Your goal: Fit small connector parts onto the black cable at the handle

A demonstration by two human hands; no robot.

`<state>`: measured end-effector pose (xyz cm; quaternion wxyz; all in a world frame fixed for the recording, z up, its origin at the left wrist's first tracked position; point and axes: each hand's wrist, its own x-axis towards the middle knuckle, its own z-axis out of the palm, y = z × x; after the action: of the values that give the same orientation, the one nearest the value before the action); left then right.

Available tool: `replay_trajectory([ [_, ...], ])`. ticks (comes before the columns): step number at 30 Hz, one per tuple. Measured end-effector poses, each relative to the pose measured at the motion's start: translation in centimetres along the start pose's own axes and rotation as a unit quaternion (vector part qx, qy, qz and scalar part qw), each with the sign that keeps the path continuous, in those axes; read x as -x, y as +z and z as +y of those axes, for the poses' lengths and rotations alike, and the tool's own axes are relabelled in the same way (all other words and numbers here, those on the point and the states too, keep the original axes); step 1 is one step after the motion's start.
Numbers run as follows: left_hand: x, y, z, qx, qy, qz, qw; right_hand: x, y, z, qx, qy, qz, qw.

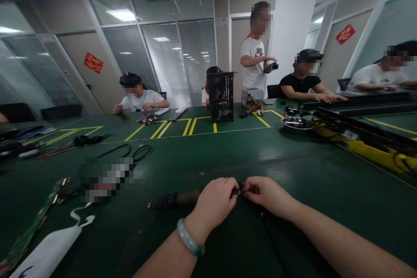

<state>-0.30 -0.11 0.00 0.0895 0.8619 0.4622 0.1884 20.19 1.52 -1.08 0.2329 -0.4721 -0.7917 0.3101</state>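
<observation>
My left hand (216,202), with a pale green bangle (190,238) at its wrist, is closed in a pinch near the middle of the table. It grips a small dark piece with a yellowish spot (239,192), too small to name. From the other side my right hand (269,195) pinches the same piece, fingertips close to those of the left. Partly hidden behind my left hand lies a dark electric screwdriver (176,200), its metal tip towards the left. A thin black cable (272,234) runs along the table below my right hand.
To my left lie a green circuit board (35,228) and a white strapped pouch (48,252). A black metal case (221,97), a power supply (252,95) and a metal bowl (296,124) stand farther back. Several people are around the table.
</observation>
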Motion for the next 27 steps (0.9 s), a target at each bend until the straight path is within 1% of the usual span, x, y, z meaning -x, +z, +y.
replay_trajectory([
  [10, 0.01, -0.2, 0.09, -0.01, -0.003, -0.008, 1.0, -0.03, -0.07, -0.33, -0.018, 0.011, 0.003, 1.0],
  [20, -0.05, -0.29, 0.29, -0.012, -0.002, -0.018, 1.0, -0.09, 0.37, -0.29, 0.0, 0.019, 0.021, 1.0],
  [27, -0.06, -0.34, 0.41, -0.014, 0.005, -0.002, 1.0, -0.09, 0.34, -0.28, -0.016, 0.02, 0.019, 0.999],
])
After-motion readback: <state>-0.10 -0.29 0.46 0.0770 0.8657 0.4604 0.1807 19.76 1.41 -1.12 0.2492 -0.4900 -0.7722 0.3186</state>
